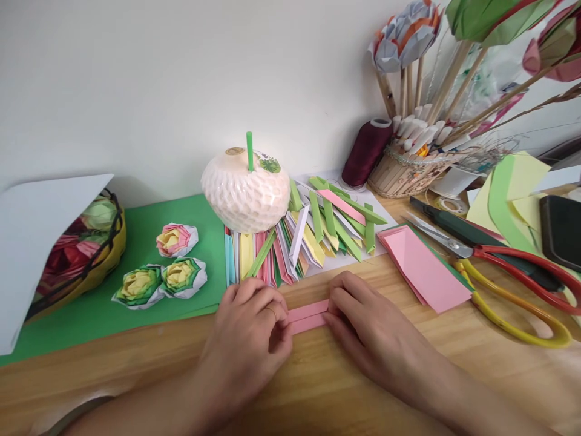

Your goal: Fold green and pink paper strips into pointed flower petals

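A folded pink paper strip (308,316) with a crease along its length lies low over the wooden table (318,387). My left hand (256,324) pinches its left end, fingers curled, a thin ring on one finger. The right end is gripped by my right hand (363,321), thumb and fingertips pressed together on the paper. Just beyond my hands are many folded strips (267,254) in several colours, with green folded pieces (329,218) at their right. Pink paper rectangles (426,266) lie stacked to the right of my right hand.
Scissors (463,248) with red handles, yellow handles (521,315) and a phone (563,230) lie right. A white netted object (247,191) stands behind the strips. Paper flowers (177,239) rest on green sheets, left. A basket (408,172) and thread spool (367,151) stand back right.
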`<state>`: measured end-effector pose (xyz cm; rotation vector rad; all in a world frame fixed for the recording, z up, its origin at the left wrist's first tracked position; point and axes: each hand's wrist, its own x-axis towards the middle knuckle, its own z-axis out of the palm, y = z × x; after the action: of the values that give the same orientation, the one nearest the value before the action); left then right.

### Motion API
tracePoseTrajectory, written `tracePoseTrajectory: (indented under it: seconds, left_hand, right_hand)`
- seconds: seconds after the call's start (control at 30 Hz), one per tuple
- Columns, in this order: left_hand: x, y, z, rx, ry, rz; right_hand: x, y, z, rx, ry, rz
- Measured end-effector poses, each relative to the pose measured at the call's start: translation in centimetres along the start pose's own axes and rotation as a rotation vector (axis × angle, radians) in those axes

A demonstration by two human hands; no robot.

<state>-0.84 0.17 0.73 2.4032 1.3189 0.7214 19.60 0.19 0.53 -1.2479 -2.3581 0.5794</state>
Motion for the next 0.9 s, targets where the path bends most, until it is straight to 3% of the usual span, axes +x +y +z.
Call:
tracePoseTrajectory:
  seconds: [0.47,0.6,0.73,0.9]
  left_hand:
    - [-0.3,0.1,-0.1,0.140,-0.153,-0.022]
    - [-0.4,0.0,-0.1,0.108,-0.103,0.018]
    - [-0.7,-0.4,0.2,0.141,0.043,0.216]
    - [-1.1,-0.6,0.4,0.254,0.162,0.398]
  right_hand:
    - [-0.1,0.1,-0.3,0.042,0.010,0.009]
    - [-0.2,0.1,-0.5,0.087,0.020,0.021]
    - [-0.5,0.6,-0.5,0.033,0.041,-0.009]
    - [-1.0,0.6,-0.5,-0.211,0.104,-0.300]
